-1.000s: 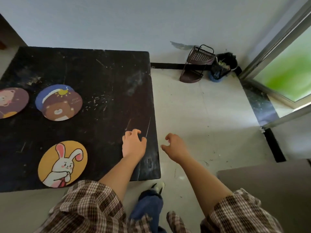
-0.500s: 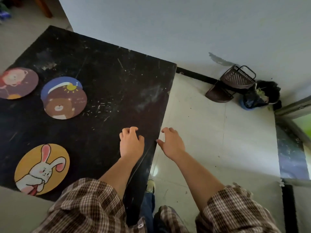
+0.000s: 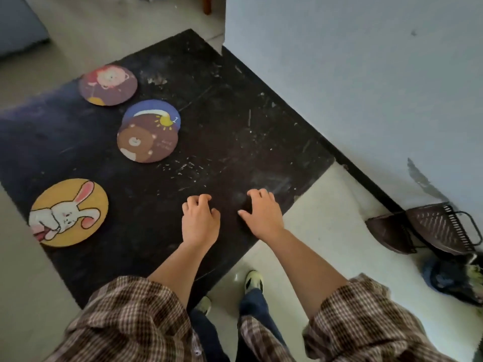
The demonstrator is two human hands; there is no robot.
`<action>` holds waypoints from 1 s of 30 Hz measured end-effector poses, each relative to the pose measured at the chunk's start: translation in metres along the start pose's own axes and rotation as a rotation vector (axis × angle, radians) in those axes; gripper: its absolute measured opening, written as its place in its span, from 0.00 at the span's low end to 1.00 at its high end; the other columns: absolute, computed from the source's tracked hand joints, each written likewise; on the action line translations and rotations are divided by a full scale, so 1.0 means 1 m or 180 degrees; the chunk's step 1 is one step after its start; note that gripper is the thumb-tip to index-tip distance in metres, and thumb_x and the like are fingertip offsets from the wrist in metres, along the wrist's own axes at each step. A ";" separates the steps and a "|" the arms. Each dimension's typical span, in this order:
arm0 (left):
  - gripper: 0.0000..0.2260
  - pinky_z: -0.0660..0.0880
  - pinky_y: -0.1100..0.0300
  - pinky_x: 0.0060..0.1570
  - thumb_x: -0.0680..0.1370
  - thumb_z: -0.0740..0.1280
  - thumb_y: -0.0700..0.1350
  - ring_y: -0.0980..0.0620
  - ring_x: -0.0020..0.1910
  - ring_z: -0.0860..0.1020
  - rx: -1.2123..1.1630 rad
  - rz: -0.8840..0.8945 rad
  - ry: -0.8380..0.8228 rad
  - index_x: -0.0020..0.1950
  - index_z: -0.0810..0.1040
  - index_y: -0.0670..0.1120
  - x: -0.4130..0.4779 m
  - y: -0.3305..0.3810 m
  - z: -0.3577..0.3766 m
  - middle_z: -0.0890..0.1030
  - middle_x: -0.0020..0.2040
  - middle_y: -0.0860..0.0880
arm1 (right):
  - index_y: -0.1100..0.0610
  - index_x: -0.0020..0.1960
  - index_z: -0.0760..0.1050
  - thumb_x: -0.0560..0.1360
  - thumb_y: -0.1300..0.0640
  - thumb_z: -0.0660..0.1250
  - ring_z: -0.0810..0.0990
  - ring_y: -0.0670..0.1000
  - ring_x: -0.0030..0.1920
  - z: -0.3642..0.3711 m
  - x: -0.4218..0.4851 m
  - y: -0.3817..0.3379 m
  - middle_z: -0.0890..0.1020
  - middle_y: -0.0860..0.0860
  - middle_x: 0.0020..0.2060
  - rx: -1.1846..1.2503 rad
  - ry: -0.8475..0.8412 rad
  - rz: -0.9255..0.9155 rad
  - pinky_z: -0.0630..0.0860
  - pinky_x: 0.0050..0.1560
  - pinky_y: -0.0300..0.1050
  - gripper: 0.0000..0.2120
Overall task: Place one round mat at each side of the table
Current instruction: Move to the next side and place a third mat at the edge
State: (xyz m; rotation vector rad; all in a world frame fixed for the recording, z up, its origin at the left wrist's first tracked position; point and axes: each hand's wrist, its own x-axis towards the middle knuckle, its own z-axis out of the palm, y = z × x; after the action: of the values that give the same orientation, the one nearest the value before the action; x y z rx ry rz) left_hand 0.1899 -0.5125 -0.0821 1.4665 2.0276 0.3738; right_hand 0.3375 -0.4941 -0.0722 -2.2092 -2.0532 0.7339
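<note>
I see the black table (image 3: 230,131) carrying four round mats — rabbit mat (image 3: 68,212) near left, bear mat (image 3: 147,141) overlapping the blue mat (image 3: 154,111), lion mat (image 3: 108,84) far. My left hand (image 3: 200,222) and right hand (image 3: 262,214) hover empty, fingers curled.

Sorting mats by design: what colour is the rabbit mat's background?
Yellow-orange, behind a white rabbit with pink ears; rabbit mat, head view.

I get soft, even daylight, brightest on the pale floor (image 3: 326,231) at right. The wide lens bends the edges, and everything looks slightly blurred.
</note>
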 end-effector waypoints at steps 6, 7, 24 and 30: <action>0.17 0.70 0.51 0.60 0.78 0.62 0.45 0.46 0.65 0.66 -0.0277 -0.0645 0.0480 0.67 0.69 0.48 0.003 0.021 -0.002 0.69 0.66 0.44 | 0.55 0.64 0.66 0.73 0.49 0.67 0.68 0.56 0.62 -0.021 0.035 0.004 0.72 0.54 0.61 -0.0240 -0.0224 -0.0899 0.70 0.59 0.52 0.22; 0.17 0.70 0.51 0.60 0.78 0.62 0.45 0.46 0.65 0.66 -0.0312 -0.0722 0.0529 0.67 0.69 0.48 0.004 0.023 -0.003 0.69 0.66 0.44 | 0.55 0.64 0.66 0.74 0.49 0.67 0.68 0.56 0.62 -0.023 0.041 0.002 0.72 0.54 0.61 -0.0273 -0.0259 -0.1004 0.70 0.59 0.52 0.23; 0.24 0.62 0.44 0.67 0.77 0.62 0.51 0.42 0.73 0.56 -0.0223 -0.1518 0.1012 0.72 0.63 0.48 0.106 -0.018 -0.045 0.61 0.74 0.42 | 0.56 0.68 0.66 0.74 0.46 0.65 0.67 0.56 0.63 -0.013 0.163 -0.100 0.72 0.55 0.63 -0.0356 -0.0640 -0.1472 0.69 0.60 0.53 0.26; 0.30 0.59 0.41 0.68 0.77 0.62 0.54 0.42 0.73 0.54 -0.0233 -0.1735 0.1140 0.75 0.55 0.48 0.152 -0.040 -0.065 0.59 0.75 0.41 | 0.58 0.66 0.69 0.74 0.47 0.65 0.67 0.56 0.63 -0.004 0.200 -0.138 0.73 0.56 0.61 -0.0175 -0.0664 -0.1362 0.70 0.60 0.53 0.24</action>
State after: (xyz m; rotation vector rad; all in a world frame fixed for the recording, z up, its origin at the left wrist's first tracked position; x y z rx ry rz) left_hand 0.0879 -0.3778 -0.0998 0.7879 2.5585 0.4938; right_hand 0.2133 -0.2859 -0.0843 -1.6769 -2.5500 0.8942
